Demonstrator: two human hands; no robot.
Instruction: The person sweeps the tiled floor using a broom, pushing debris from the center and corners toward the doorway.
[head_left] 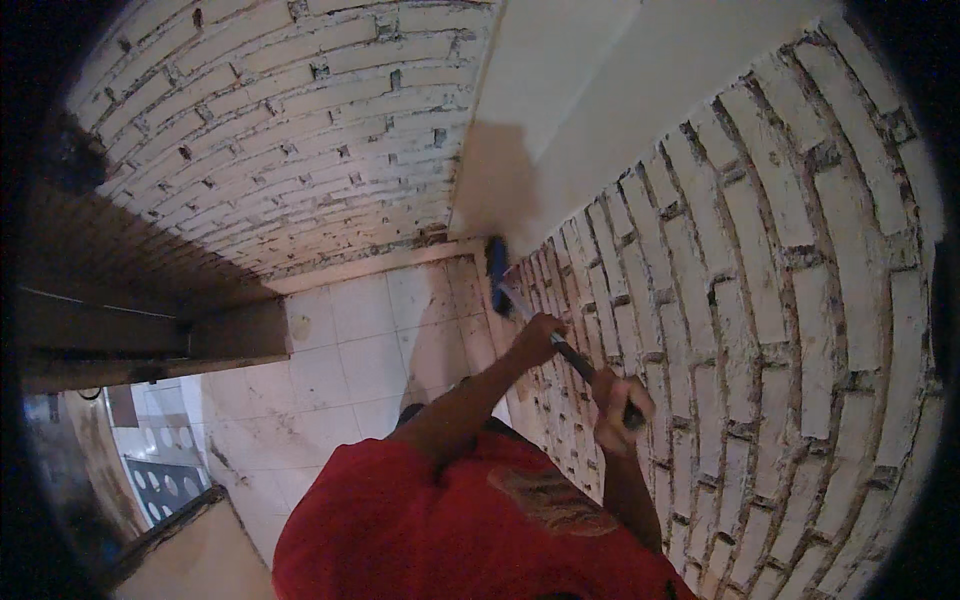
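Both my hands are closed around the handle of a long-handled broom, held aslant in front of me. My left hand grips the pale shaft farther along. Nearer to me, my right hand wraps the dark grip close to its end; this hand is slightly blurred. At the far end, a narrow blue head is near the corner where the brick walls come together. The head is small and dim, so its bristles and exact contact with the wall or floor cannot be made out.
A rough whitewashed brick wall rises close on my right, another ahead to the left. Dirty pale tiles cover the floor. A dark wooden ledge juts out at left, above a blue-grey panel with round holes.
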